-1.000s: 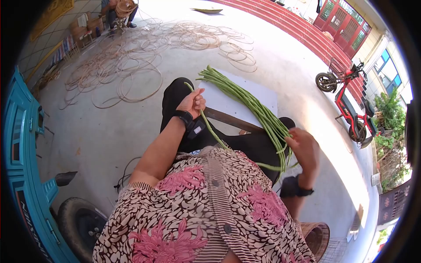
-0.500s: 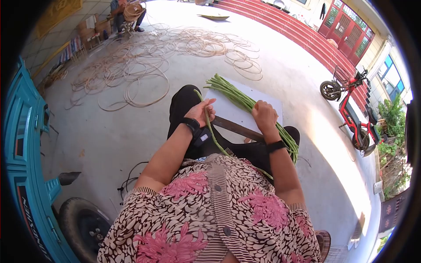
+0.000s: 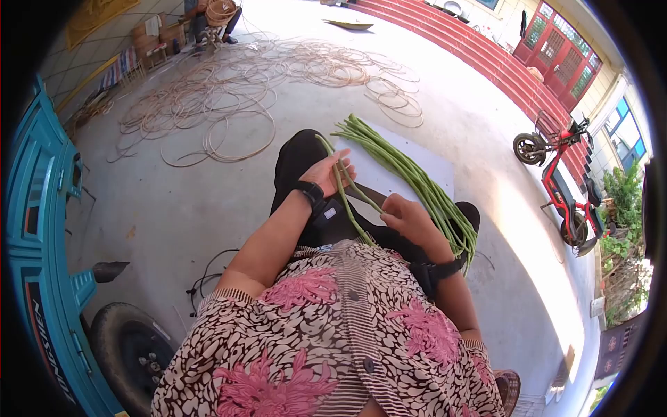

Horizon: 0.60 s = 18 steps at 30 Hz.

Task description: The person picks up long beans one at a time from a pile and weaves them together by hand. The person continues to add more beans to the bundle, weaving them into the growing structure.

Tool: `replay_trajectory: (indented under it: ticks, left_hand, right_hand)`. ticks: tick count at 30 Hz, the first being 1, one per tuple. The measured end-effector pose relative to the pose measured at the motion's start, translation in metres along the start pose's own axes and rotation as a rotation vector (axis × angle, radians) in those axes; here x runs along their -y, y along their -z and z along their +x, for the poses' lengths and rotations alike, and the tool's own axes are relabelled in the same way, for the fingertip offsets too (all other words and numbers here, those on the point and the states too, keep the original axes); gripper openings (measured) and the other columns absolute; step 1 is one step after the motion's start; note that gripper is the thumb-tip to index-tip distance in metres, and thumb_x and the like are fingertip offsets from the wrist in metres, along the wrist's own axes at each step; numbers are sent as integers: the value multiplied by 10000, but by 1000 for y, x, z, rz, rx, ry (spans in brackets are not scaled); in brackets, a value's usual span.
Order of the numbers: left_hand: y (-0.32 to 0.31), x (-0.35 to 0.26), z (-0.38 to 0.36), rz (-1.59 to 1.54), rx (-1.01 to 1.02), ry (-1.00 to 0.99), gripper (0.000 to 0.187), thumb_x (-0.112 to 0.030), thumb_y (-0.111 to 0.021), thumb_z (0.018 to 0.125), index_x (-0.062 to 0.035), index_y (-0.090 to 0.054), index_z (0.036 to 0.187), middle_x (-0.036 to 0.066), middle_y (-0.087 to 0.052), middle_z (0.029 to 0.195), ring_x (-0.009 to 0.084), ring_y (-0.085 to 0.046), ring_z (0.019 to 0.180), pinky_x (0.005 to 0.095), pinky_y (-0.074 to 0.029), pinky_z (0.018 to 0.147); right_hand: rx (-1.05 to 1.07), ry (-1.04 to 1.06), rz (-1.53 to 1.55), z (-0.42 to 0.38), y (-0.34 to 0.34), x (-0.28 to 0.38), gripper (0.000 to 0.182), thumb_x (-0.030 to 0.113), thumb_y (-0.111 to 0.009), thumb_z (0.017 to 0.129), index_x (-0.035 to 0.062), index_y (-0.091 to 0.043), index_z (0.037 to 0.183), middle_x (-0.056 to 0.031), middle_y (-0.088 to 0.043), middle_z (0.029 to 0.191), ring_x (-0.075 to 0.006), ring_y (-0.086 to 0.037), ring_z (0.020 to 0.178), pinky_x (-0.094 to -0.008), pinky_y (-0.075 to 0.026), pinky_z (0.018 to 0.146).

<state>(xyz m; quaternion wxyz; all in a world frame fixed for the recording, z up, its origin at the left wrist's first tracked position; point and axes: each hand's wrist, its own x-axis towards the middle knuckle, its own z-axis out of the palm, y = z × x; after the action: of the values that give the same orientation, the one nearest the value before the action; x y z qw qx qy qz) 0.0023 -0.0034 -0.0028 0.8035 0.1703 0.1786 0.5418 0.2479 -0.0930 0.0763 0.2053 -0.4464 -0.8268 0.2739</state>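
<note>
My left hand [image 3: 328, 175] is closed around green long beans over my lap. One long bean [image 3: 351, 214] hangs from it down to my shirt. A second long bean [image 3: 365, 197] runs from my left hand across to my right hand [image 3: 410, 221], whose thumb and fingers pinch its lower end. Beside my right hand lies a bundle of long beans [image 3: 399, 165]. It stretches diagonally over a white board [image 3: 434, 167], and its near ends drape past my right knee. A dark strip along the board's near edge is partly hidden by my hands.
Coils of thin cane [image 3: 236, 111] cover the ground ahead, and a person [image 3: 217, 21] sits behind them with a basket. A teal vehicle [image 3: 45, 229] and a tyre [image 3: 132, 354] stand at left. To the right is a red scooter [image 3: 559, 184], near red steps [image 3: 479, 59].
My right hand has left the bundle and moved left and nearer to me with a long bean. That bean now spans both hands. My left hand remains closed on beans.
</note>
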Motion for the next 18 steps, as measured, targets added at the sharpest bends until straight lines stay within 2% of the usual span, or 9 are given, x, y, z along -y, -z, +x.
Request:
replay_trajectory:
  ticks: [1, 2, 5, 10, 11, 13, 16, 18]
  left_hand:
    - [-2, 0, -1, -27, -4, 3, 312, -241, -447, 984, -95, -480, 1258, 51, -579, 881, 210, -592, 836, 409, -513, 837]
    - [-4, -1, -1, -54, -7, 5, 302, -234, -468, 976, -113, -496, 1252, 41, -567, 826, 205, -586, 785, 414, -517, 814]
    - [1, -2, 1, -9, 92, 3, 290, -233, -472, 975, -142, -506, 1249, 20, -577, 810, 197, -584, 772, 412, -516, 800]
    - [-17, -4, -11, 66, 70, 10, 332, -252, -471, 977, -160, -443, 1295, -19, -558, 770, 158, -561, 724, 393, -497, 827]
    - [-17, -4, -11, 73, 74, 9, 334, -249, -475, 975, -164, -443, 1297, -23, -557, 761, 153, -561, 717, 393, -497, 832]
    - [-25, -4, -15, 69, 81, 13, 314, -235, -479, 974, -150, -457, 1276, -41, -513, 686, 126, -526, 652, 355, -494, 787]
    - [-12, -7, -13, -11, 167, 49, 281, -222, -487, 971, -122, -483, 1234, -63, -424, 590, 93, -449, 558, 293, -468, 704]
    - [-4, -11, -11, -63, 203, 69, 278, -214, -505, 962, -94, -495, 1213, -72, -379, 555, 77, -406, 516, 266, -439, 648]
  right_hand:
    - [-7, -10, -29, -1, 0, -2, 228, 175, -663, 811, 17, -574, 948, -89, -623, 734, -171, -587, 655, -305, -468, 617]
    - [-4, -6, -32, -1, -1, -5, 233, 181, -667, 806, 19, -577, 948, -92, -626, 739, -180, -592, 658, -310, -470, 619]
    - [-9, 9, -39, -2, -5, -14, 245, 194, -675, 797, 22, -584, 945, -98, -632, 748, -197, -600, 664, -320, -473, 622]
    - [-40, 13, -1, -2, -10, -16, 234, 193, -675, 798, 23, -588, 934, -92, -628, 743, -192, -592, 661, -316, -470, 623]
    - [-34, -9, 20, -3, -10, -17, 233, 200, -668, 798, 29, -592, 937, -98, -638, 758, -212, -600, 671, -326, -473, 630]
    - [-23, -52, 61, -3, -11, -17, 233, 213, -653, 798, 39, -600, 944, -108, -658, 789, -250, -616, 691, -346, -480, 645]
    - [5, -47, 20, -2, -7, -11, 236, 222, -653, 808, 34, -604, 942, -102, -651, 838, -248, -613, 726, -342, -478, 668]
    - [-191, -15, -20, 6, -4, -14, 237, 232, -651, 817, 40, -607, 949, -100, -637, 884, -244, -611, 762, -341, -476, 693]
